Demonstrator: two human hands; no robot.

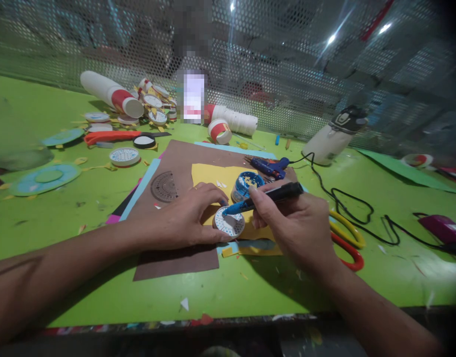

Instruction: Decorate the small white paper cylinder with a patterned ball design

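Note:
A small round white disc (231, 229), which looks like the cut base of a paper cup, is marked with dark lines and blue dots. My left hand (183, 213) is closed round its left side, fingertips at the far and near rim. In my right hand (298, 223) is a blue marker (246, 204) with a black end, slanted so its tip meets the disc's upper face. Just beyond the disc stands a blue tub (249, 184) with scraps in it. Beneath lie a yellow sheet (205, 173) and a brown sheet (187, 153).
Red-and-yellow-handled scissors (349, 230) lie by my right wrist. A glue gun (270, 166) trails a black cord (317, 173). Behind stand stacked paper cups (109, 91), more discs (124, 156), an orange cutter (112, 136) and a bottle (324, 141). Perforated mesh (287, 59) bounds the green table.

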